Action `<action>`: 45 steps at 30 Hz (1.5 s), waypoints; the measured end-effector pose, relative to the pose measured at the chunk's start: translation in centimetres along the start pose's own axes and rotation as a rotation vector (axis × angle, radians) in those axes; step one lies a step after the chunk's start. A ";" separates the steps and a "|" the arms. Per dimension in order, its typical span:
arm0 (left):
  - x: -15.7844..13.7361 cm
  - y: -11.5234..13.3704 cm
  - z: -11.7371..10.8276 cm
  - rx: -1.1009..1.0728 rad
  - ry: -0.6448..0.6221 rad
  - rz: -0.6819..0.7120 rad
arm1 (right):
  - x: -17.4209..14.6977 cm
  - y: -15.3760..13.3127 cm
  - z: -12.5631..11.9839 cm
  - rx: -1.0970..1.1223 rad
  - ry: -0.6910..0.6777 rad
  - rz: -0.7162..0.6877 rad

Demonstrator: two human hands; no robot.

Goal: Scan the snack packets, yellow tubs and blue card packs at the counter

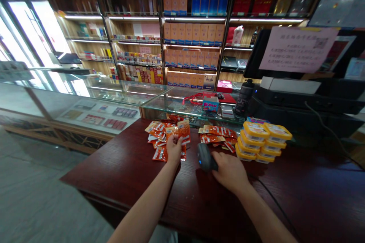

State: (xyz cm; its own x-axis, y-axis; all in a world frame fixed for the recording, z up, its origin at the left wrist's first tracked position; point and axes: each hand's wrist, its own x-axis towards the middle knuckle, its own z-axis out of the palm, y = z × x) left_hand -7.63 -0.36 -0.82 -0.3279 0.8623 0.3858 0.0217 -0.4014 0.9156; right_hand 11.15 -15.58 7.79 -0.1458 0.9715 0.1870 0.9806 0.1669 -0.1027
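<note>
My left hand (174, 149) is closed on orange snack packets (184, 131), whose upper ends stand up above the fingers. Behind and beside it lies a loose pile of similar packets (159, 131) on the dark red wooden counter (128, 167). My right hand (229, 169) grips the handle of a black barcode scanner (203, 156), its head pointing left and a small blue light glowing on it. A second heap of orange packets (218, 134) lies beyond the scanner. Yellow-lidded plastic tubs (256, 133) stand stacked to the right of that heap.
A glass display case (159, 102) borders the counter's far side, with a small pink and blue box (210, 104) on it. A black bottle (243, 97) stands beside the monitor (256, 51). The scanner's cable (273, 197) trails right. Shelves of boxes (194, 34) line the wall.
</note>
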 end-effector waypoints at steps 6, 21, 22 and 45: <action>0.2 0.4 0.2 -0.015 -0.071 0.007 | -1.6 3.7 2.8 -0.053 -0.014 -0.005; 0.7 4.0 5.9 -0.080 -0.342 -0.441 | -2.6 5.5 3.6 0.175 0.141 0.032; 0.9 3.8 6.9 -0.073 -0.379 -0.502 | -2.6 5.5 3.6 0.179 0.146 0.033; 1.2 1.1 12.0 0.511 -0.608 0.285 | -2.5 6.1 4.4 0.158 0.137 0.062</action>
State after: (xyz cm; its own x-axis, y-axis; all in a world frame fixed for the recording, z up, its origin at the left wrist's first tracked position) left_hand 3.30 3.95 2.01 0.3177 0.8240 0.4692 0.4988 -0.5661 0.6563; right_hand 16.96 -16.22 2.35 -0.0564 0.9504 0.3060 0.9527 0.1429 -0.2681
